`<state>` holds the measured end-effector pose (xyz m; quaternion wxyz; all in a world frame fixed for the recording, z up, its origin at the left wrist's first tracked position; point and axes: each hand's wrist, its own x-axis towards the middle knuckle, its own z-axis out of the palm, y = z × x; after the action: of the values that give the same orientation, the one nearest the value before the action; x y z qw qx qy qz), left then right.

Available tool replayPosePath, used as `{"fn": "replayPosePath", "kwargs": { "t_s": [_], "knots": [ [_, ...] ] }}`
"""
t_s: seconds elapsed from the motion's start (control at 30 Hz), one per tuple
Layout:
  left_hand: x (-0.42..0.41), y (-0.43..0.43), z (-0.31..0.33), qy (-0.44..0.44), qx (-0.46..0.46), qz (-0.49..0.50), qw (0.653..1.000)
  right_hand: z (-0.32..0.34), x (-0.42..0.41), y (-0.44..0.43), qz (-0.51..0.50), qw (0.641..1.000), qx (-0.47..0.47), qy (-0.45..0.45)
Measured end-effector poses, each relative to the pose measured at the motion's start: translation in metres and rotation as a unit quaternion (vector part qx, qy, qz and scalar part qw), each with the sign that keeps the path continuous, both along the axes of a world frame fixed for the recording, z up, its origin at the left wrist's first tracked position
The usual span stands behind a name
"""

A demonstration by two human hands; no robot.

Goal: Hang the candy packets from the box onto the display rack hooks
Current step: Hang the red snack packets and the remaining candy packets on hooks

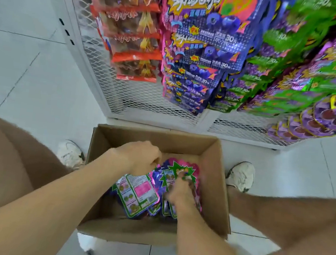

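Observation:
An open cardboard box (218,176) stands on the floor between my feet, below the white mesh display rack (109,82). Several candy packets (140,193) lie in a loose pile inside it, some back side up with a pink label, others showing purple and green print. My left hand (140,157) reaches into the box with its fingers curled on the top edge of the pile. My right hand (180,190) presses down into the packets, fingers pinching a green and purple packet (169,174). Both hands are blurred.
The rack carries rows of hanging packets: red and brown ones (131,38) at left, blue ones (204,47) in the middle, green and purple ones (297,69) at right. My white shoes (70,153) flank the box. The floor is white tile.

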<state>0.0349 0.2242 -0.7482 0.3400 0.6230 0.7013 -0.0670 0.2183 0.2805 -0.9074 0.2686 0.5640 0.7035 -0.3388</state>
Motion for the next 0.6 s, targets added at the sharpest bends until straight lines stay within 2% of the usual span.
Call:
{"fn": "replayPosePath", "kwargs": {
  "t_s": [0.07, 0.17, 0.23, 0.4, 0.53, 0.6],
  "knots": [
    [-0.003, -0.004, -0.009, 0.004, -0.022, 0.004, 1.0, -0.021, 0.002, -0.011, 0.015, 0.999, 0.001, -0.036],
    [-0.008, -0.006, -0.017, 0.004, -0.052, 0.013, 0.999, -0.029, 0.004, -0.009, 0.057, 0.995, 0.07, -0.046],
    [-0.012, -0.005, -0.02, -0.004, -0.059, 0.026, 0.998, -0.02, -0.001, 0.004, 0.057, 0.996, 0.064, 0.006],
    [-0.02, 0.0, -0.025, -0.009, -0.022, 0.084, 0.996, 0.033, -0.015, 0.041, -0.049, 0.985, 0.067, 0.149],
    [-0.03, 0.002, -0.022, -0.022, 0.047, 0.188, 0.981, 0.089, -0.019, 0.064, 0.03, 0.97, 0.039, 0.237],
    [-0.033, 0.001, -0.012, -0.07, 0.087, 0.276, 0.955, 0.122, -0.018, 0.069, -0.01, 0.94, -0.031, 0.34]
  ]
}}
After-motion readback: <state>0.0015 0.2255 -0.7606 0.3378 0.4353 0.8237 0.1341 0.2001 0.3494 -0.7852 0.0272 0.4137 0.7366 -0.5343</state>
